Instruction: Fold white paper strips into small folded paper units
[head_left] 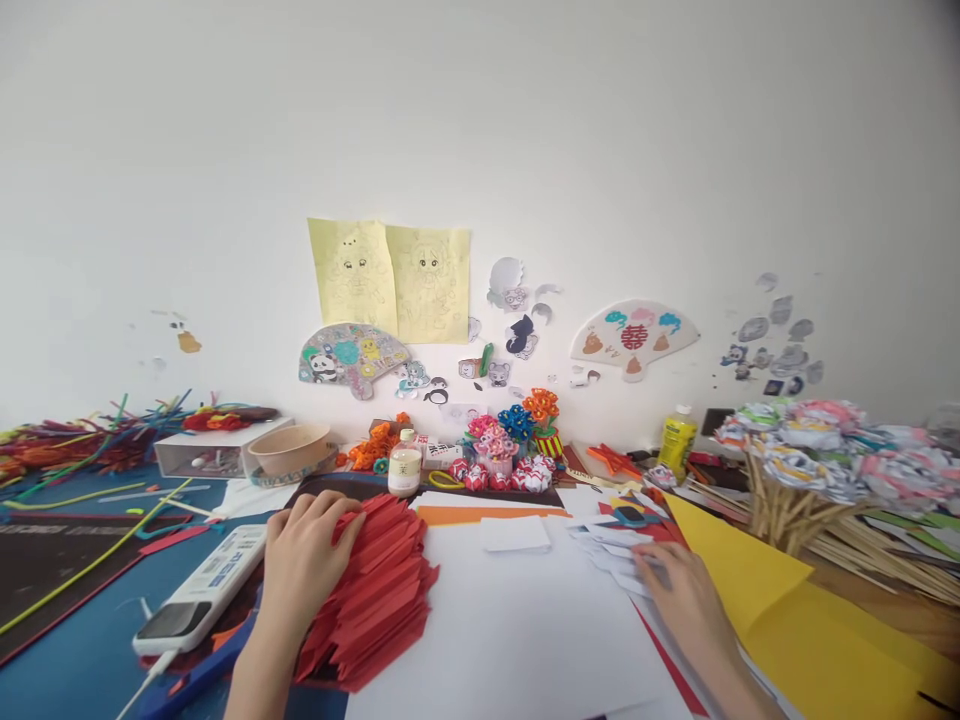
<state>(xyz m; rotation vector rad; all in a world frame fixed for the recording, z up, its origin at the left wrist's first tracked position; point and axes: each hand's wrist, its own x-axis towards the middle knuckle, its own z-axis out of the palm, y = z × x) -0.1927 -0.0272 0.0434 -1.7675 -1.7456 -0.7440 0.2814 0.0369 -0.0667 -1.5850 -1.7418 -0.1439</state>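
Observation:
My left hand lies bent over the far left side of a heap of red pleated paper, its fingers closed against the paper. My right hand pinches at some small white paper slips, thumb and forefinger closed near their right end. Between the two hands lies a large white sheet, with a small white paper piece near its far edge. Orange paper shows behind that sheet. Blue-handled scissors lie just beyond the slips.
At left are a white power strip with a cable and a blue tool. A small bottle, pipe-cleaner flowers and a yellow bottle stand along the wall. Yellow paper and paper flowers fill the right.

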